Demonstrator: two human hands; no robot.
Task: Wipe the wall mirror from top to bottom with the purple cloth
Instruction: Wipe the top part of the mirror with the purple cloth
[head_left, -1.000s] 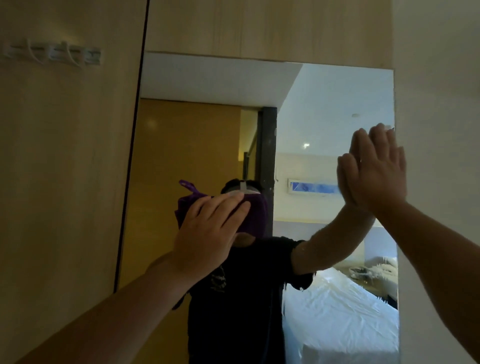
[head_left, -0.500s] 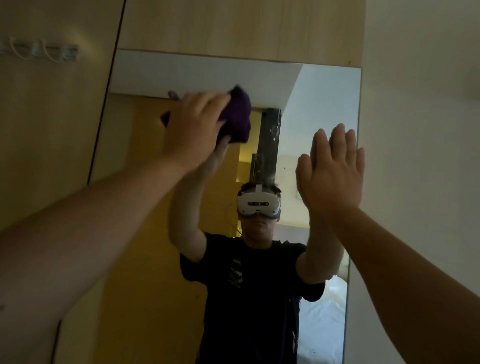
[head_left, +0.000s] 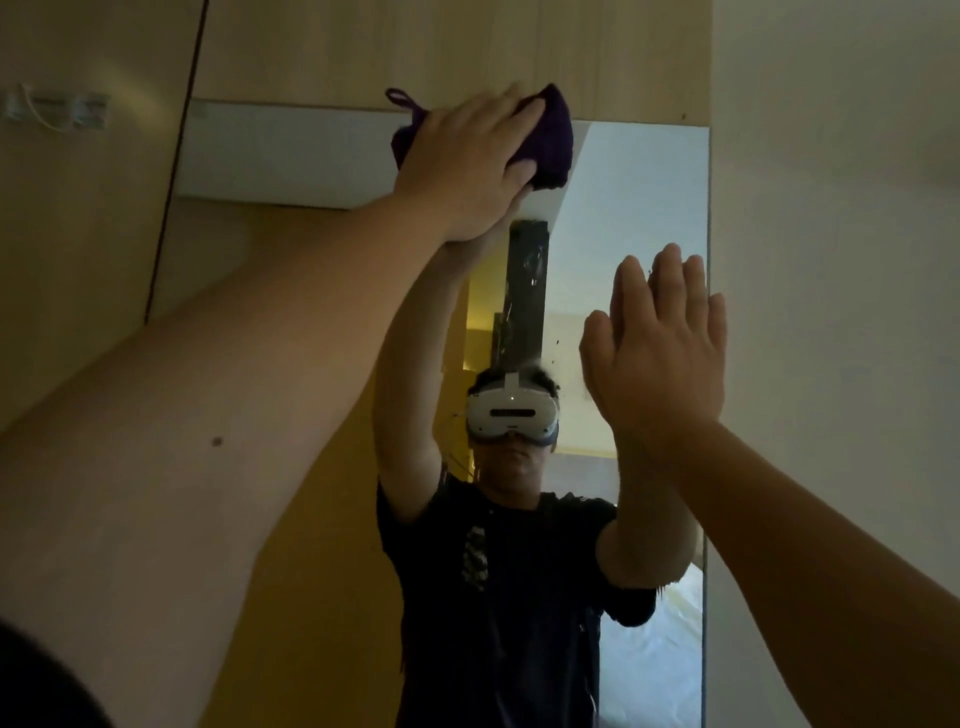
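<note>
Where pale wooden panelling (head_left: 441, 47) meets a plain white wall (head_left: 831, 260), a tall wall mirror (head_left: 644, 208) hangs flat, its top edge under the wood and its right edge against the white wall; the glass reflects a yellow wall, a dark post, a bright ceiling, a bed with white sheets low on the right, and the person in a dark shirt wearing a white headset. On the panelling at far left sits a small white hook rail (head_left: 57, 111). Both bare arms reach up toward the glass. The right hand (head_left: 657, 358) is spread flat, fingers together and upright, palm toward the mirror near its right edge. The left hand (head_left: 462, 166) is raised higher, fingers pressed over the bunched purple cloth (head_left: 548, 140), holding it against the mirror's top edge, the cloth showing above and right of the fingers.
</note>
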